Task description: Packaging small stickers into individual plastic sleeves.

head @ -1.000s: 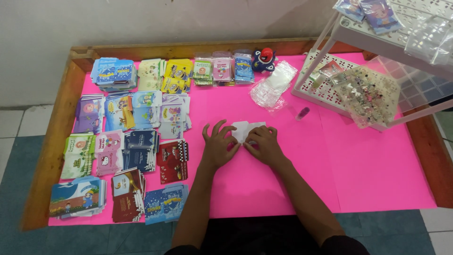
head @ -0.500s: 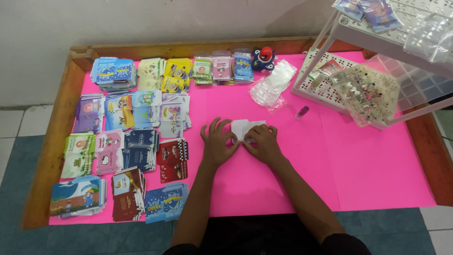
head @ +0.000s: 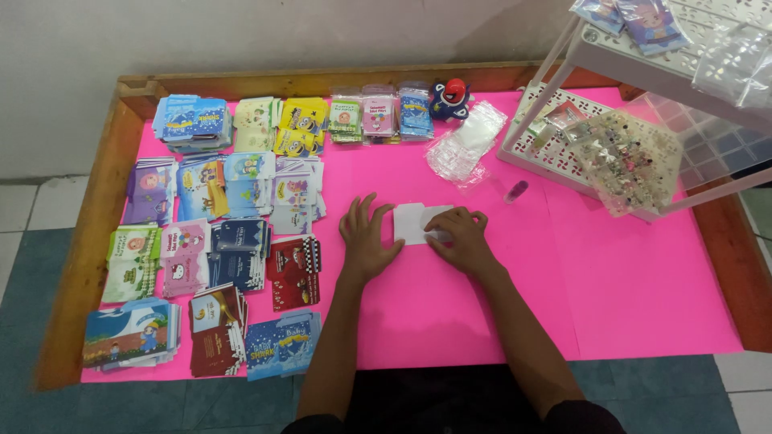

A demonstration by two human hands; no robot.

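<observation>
We press a small white paper piece (head: pixel 414 223) flat against the pink sheet (head: pixel 643 281) covering the table: our right hand (head: pixel 462 239) lies over its right end with the fingers curled down onto it, pinning rather than pinching, while our left hand (head: pixel 366 237) rests just beside its left edge, fingers spread and palm down on the sheet — a stance that would seem to steady the paper from both sides so it cannot slide. The paper sits near the middle of the table, between the two hands, and only its left part shows. Just beyond it lies a heap of clear plastic sleeves (head: pixel 466 145), near enough to reach, and a small purple-capped tube (head: pixel 515 191) lies to the right. Along the left side, stacks of small printed cards (head: pixel 217 233) are set out in rows by design, apart from the working spot. A blue and red toy figure (head: pixel 449 98) stands at the far edge, and a white perforated rack (head: pixel 563 153) holding a bag of small trinkets (head: pixel 627 157) stands at the right — off the working spot.
</observation>
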